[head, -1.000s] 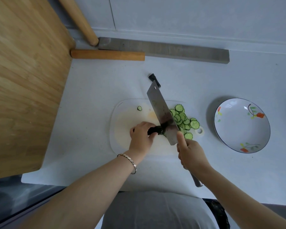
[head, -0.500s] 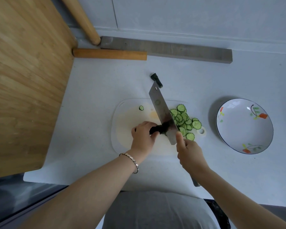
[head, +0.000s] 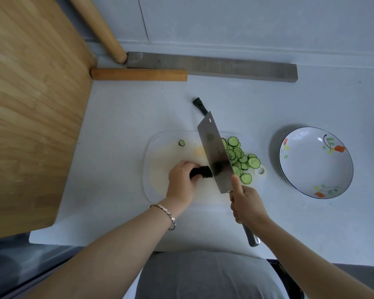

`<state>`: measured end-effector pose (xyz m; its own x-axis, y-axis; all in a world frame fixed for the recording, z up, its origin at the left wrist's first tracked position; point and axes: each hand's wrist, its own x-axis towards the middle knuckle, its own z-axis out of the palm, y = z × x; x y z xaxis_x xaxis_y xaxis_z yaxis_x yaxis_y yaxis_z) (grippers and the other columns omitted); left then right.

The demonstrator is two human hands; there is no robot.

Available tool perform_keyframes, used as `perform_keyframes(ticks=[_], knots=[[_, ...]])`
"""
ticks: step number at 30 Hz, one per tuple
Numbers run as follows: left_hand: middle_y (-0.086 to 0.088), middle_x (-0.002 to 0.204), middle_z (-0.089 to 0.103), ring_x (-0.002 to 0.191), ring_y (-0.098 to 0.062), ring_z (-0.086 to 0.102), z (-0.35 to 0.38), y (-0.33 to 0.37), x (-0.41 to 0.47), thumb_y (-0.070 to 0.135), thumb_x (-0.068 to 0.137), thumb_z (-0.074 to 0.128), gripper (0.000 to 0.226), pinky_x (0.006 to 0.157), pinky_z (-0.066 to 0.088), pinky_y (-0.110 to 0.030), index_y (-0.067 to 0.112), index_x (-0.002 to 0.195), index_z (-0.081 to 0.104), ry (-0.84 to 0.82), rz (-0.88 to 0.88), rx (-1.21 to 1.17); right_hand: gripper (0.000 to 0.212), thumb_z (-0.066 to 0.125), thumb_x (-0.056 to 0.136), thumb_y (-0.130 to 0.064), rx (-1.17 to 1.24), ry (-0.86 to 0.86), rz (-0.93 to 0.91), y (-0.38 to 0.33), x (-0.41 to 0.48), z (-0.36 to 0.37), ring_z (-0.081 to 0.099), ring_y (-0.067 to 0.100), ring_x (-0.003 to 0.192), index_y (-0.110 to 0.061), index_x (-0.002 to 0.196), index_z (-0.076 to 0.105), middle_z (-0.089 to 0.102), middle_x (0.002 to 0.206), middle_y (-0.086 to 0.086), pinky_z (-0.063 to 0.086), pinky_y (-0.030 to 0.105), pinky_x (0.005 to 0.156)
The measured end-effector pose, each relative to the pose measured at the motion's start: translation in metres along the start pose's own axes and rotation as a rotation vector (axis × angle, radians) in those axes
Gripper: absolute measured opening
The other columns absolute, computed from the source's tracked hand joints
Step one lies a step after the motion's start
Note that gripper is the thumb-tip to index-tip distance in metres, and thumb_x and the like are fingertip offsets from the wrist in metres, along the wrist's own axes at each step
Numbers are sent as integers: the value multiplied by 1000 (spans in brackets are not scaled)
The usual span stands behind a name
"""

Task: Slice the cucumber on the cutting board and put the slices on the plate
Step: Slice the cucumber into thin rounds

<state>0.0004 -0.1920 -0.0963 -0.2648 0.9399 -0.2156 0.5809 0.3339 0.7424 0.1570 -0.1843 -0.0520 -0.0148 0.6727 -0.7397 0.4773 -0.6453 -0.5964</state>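
No readable text, label, brand or number anywhere; the white plate right of the hands shows only painted flowers.

Soft, even daylight fills the scene, slightly cool and a little dim. The plate casts a dark crescent shadow on its left, so light arrives from the right. The cleaver blade mirrors the dark cucumber stub just beyond the left hand's fingertips. Straight edges bow toward the frame borders, and the corners soften and darken.
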Motion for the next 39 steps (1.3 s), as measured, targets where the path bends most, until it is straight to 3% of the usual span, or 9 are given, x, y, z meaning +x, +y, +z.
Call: perform_keyframes(ticks=[8,13,20,27,34,36,39], knots=[[-13,94,65,89,-30,59,1,0,1,2,76,67,18,84,47,-37,5,93,68,6,3,1,54,35,92,-55,-91,18,-122,1,-8,-3,29,18,47,-12,60,31,32,41,-6,28,29,52],[-11,93,65,88,-27,59,2,-1,1,2,76,66,16,82,47,-34,6,92,69,8,4,4,53,33,92,-57,-205,23,-132,-2,-9,0,32,21,59,-10,67,36,36,63,10,30,32,60],[-11,92,66,87,-28,60,3,-1,3,4,76,66,15,79,46,-32,8,90,69,23,17,32,52,32,95,-51,-340,68,-165,-10,-13,4,33,20,58,-11,62,27,40,64,11,27,32,57],[-8,90,66,84,-26,60,1,0,1,0,74,66,16,79,50,-39,8,88,69,15,38,4,54,31,93,-56,-280,40,-102,0,2,20,27,19,53,-13,61,25,30,56,3,27,31,56],[-10,97,63,90,-28,58,0,-2,2,5,80,64,17,83,49,-42,8,97,66,-44,33,24,56,33,95,-56,120,-38,81,-4,2,4,26,13,37,-14,58,32,30,43,-3,26,21,42],[-9,103,63,96,-27,58,-2,-1,2,12,83,63,20,90,45,-45,9,103,64,-51,21,52,56,34,94,-57,119,-42,80,-4,0,-8,25,13,36,-14,58,32,29,41,-4,25,20,42],[-8,109,60,103,-22,52,-12,8,3,24,87,53,27,96,40,-52,12,110,58,152,159,73,54,38,92,-56,-82,29,-40,-1,-1,-31,31,18,43,-12,61,36,36,47,1,28,23,47]])
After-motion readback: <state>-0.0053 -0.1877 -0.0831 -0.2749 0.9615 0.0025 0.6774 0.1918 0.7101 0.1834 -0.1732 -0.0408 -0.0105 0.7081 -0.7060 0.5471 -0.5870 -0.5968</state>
